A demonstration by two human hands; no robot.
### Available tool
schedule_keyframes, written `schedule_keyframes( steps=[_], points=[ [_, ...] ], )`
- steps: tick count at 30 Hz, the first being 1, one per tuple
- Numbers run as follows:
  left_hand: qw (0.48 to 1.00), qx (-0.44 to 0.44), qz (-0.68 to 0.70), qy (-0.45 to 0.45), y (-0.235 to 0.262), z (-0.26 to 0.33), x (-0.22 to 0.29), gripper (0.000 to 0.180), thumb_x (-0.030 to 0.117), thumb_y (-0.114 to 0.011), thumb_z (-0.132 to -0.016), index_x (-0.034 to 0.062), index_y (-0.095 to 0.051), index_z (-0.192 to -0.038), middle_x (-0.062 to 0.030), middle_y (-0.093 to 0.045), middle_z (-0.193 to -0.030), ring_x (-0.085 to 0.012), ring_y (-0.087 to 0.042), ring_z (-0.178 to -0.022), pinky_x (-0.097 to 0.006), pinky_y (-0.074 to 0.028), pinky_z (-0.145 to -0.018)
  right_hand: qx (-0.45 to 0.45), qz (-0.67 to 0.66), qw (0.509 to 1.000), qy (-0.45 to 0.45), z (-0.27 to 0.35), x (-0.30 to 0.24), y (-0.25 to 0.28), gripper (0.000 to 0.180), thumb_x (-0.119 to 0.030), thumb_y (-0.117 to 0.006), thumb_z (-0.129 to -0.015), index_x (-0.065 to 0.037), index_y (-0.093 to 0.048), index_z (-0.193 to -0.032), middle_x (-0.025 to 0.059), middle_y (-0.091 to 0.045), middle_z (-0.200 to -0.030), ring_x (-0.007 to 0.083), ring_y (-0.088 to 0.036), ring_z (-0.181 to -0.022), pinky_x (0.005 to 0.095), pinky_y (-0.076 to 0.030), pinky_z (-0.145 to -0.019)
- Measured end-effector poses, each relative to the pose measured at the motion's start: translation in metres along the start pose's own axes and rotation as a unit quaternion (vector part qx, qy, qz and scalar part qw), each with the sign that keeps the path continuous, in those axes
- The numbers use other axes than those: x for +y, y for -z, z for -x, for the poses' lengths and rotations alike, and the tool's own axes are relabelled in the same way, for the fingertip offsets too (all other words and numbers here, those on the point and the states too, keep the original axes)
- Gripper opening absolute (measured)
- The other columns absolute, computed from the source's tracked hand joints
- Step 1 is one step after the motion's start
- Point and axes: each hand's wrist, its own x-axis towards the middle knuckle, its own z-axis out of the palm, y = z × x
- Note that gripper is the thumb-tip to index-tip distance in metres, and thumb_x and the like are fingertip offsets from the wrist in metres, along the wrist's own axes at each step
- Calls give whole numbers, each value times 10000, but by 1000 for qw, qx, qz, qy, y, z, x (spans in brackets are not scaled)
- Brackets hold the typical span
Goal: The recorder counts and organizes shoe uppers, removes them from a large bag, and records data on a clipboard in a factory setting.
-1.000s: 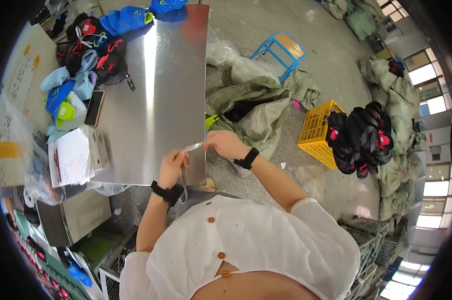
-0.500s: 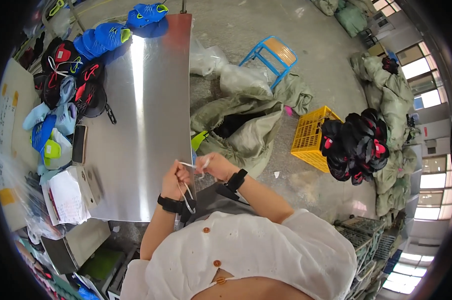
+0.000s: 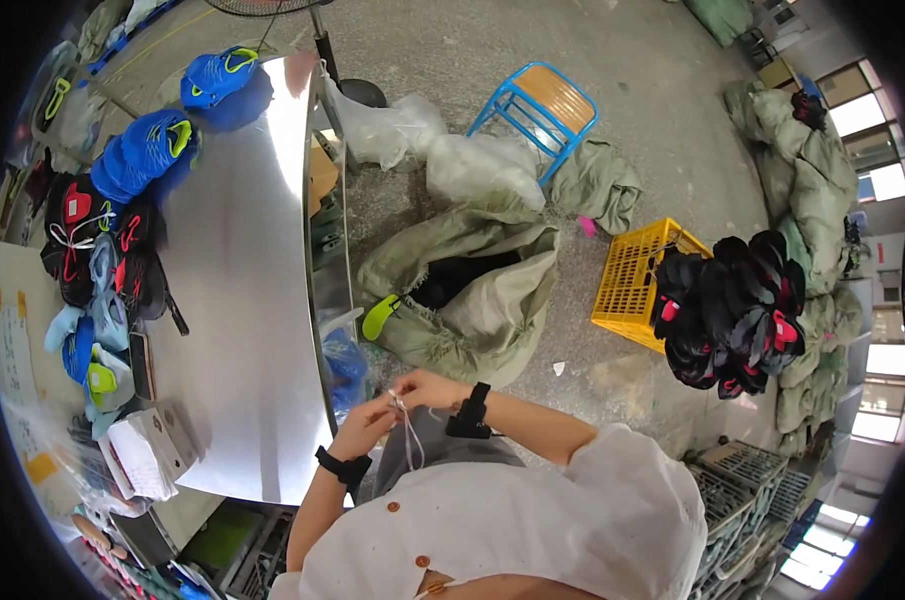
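Close to the metal table's near right corner, my two hands meet in front of my body. A thin white cord point(image 3: 409, 440), like a shoelace, is pinched between them, and its ends hang down over my grey trousers. My left hand point(image 3: 365, 424) is closed on the cord, fingertips together. My right hand point(image 3: 429, 389) also pinches it, right beside the left fingertips. A bright green shoe-like piece point(image 3: 380, 317) lies on the edge of the open woven sack point(image 3: 512, 320) beyond my hands.
The shiny metal table point(image 3: 242, 330) carries blue shoes point(image 3: 142, 155), black-and-red shoes point(image 3: 72, 235) and a paper stack point(image 3: 142, 455) along its left. A blue stool point(image 3: 542, 105) stands far off. To the right, a yellow crate point(image 3: 637, 285) sits beside piled black shoes point(image 3: 732, 310).
My hands have come together, with the cord now hanging between them instead of stretched across. The view has shifted, bringing a fan and the space under the table into sight.
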Motion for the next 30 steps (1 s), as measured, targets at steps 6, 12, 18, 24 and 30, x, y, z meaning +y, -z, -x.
schedule_keyframes(
  steps=[6,12,18,24,30],
  points=[
    [931,70,-357,-5,1,5,11,102,65,-635,-746,46,-657,-844,-112,-593,-754,-218,-578,-697,-311,-448,-613,-18,161,986,-25,-8,34,17,138,-98,-636,-691,-5,-604,-788,49,-585,-729,115,-545,-675,267,-437,-612],
    [912,190,-361,-30,20,29,3,92,89,-570,-803,1,-543,-792,-123,-521,-876,-244,-564,-738,-298,-474,-594,206,383,890,136,-35,25,32,94,-107,-604,-679,-40,-592,-744,78,-557,-710,247,-566,-650,337,-444,-581],
    [931,279,-235,4,34,22,6,126,93,-570,-786,5,-546,-872,-123,-557,-897,-239,-574,-778,-311,-472,-623,153,636,698,293,-74,6,36,56,-99,-511,-714,-61,-549,-702,109,-571,-748,337,-570,-684,411,-461,-595],
    [799,384,-444,-132,109,13,24,457,98,-620,-730,14,-433,-1138,-211,-420,-1210,-379,-374,-1160,-419,-312,-962,308,462,830,48,-110,35,191,81,-113,-573,-712,-40,-605,-726,118,-620,-600,233,-626,-531,339,-502,-510],
    [775,336,-520,127,165,-6,22,954,451,-674,-670,-22,-191,-1344,-250,-71,-1424,-417,-37,-1319,-629,-120,-968,466,524,709,-76,-165,-93,287,225,-206,-531,-728,-61,-652,-605,60,-607,-521,196,-614,-501,345,-505,-537]
  ],
)
